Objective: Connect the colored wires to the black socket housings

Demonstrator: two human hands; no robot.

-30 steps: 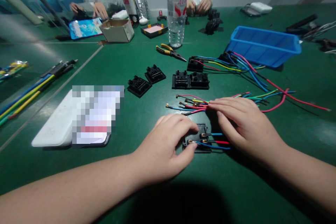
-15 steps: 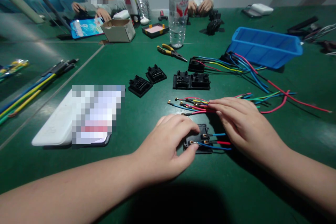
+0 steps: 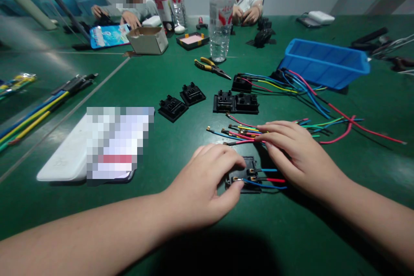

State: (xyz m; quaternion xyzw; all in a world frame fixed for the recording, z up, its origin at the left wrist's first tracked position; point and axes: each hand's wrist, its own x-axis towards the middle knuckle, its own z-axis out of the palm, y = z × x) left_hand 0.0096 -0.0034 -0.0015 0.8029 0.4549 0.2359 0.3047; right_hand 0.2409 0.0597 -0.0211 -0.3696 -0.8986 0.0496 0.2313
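Observation:
My left hand (image 3: pixel 207 185) curves round the left side of a black plastic socket panel (image 3: pixel 248 163), index finger and thumb on it and apart from each other. Three wires run off that panel to the right: two blue and one red (image 3: pixel 274 180), with metal terminals at the panel. Over a loose bundle of coloured wires (image 3: pixel 239 132) lies my right hand (image 3: pixel 293 148), its fingers stretched out and the fingertips touching the wires. Whether any wire is pinched under them is hidden. Behind the bundle sit a joined pair of black socket panels (image 3: pixel 236 102) and two separate ones (image 3: pixel 173 107).
Yellow-handled pliers (image 3: pixel 211 67) lie beyond the panels, near a water bottle (image 3: pixel 220 30). A blue bin (image 3: pixel 326 64) stands at the back right beside a wired socket panel (image 3: pixel 242 83). Phones (image 3: pixel 64 151) lie left. Two people sit across the table.
My right hand's fingertips have shifted slightly over the wire bundle. One red wire's terminal end has moved right and away from me. My left hand stays on the panel.

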